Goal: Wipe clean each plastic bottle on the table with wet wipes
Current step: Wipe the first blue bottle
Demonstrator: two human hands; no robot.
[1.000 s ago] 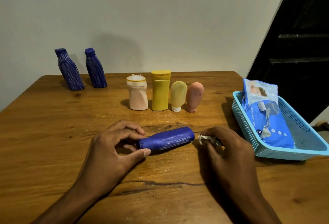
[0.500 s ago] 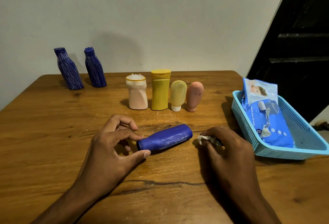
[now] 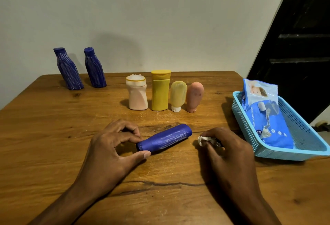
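A dark blue plastic bottle [image 3: 165, 138] lies on its side in the middle of the wooden table [image 3: 44, 128]. My left hand [image 3: 110, 150] pinches its cap end between thumb and fingers. My right hand [image 3: 226, 151] rests on the table just right of the bottle's base, closed around a crumpled white wet wipe [image 3: 203, 140]. Two more dark blue bottles [image 3: 68, 69] [image 3: 94, 68] stand at the back left. In the middle stand a pale pink bottle [image 3: 136, 94], a yellow bottle [image 3: 160, 90], a pale yellow tube [image 3: 177, 95] and a pink tube [image 3: 194, 96].
A light blue plastic basket [image 3: 285, 150] sits at the table's right edge with a blue pack of baby wet wipes [image 3: 267, 117] in it. A grey wall runs behind the table. A dark door stands at the far right.
The lying bottle has rolled and shifted slightly under my left fingers. My right hand with the wipe has barely moved.
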